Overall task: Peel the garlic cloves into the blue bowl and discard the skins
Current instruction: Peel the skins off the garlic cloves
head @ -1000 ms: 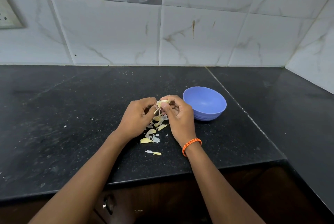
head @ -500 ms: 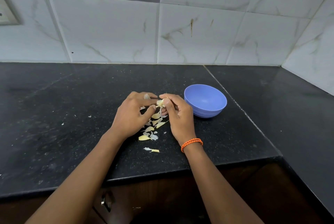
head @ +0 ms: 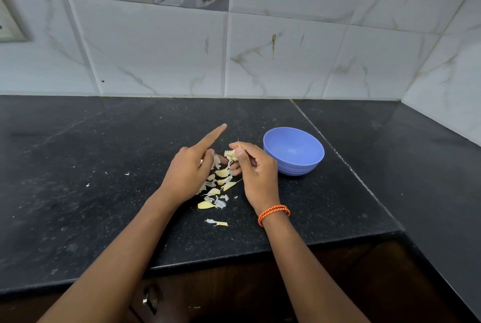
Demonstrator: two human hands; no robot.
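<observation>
My right hand [head: 257, 174] pinches a partly peeled garlic clove [head: 231, 154] at its fingertips, just left of the blue bowl [head: 299, 165]. The bowl stands on the black counter and looks empty inside. My left hand [head: 188, 169] is beside the clove, its index finger pointing straight up and away. Its thumb seems to pinch a pale strip of garlic skin [head: 216, 161] against the fingers beneath. Below and between my hands lies a pile of loose cloves and skins [head: 217, 189].
The black stone counter [head: 104, 166] meets a tiled wall at the back and right. Its front edge [head: 234, 257] runs below my forearms, with a drawer handle [head: 149, 299] under it. One stray skin piece [head: 217, 223] lies nearer the edge, and small flakes [head: 106, 173] lie left.
My left hand has come off the clove, moved slightly left and straightened its index finger. My right hand still holds the clove.
</observation>
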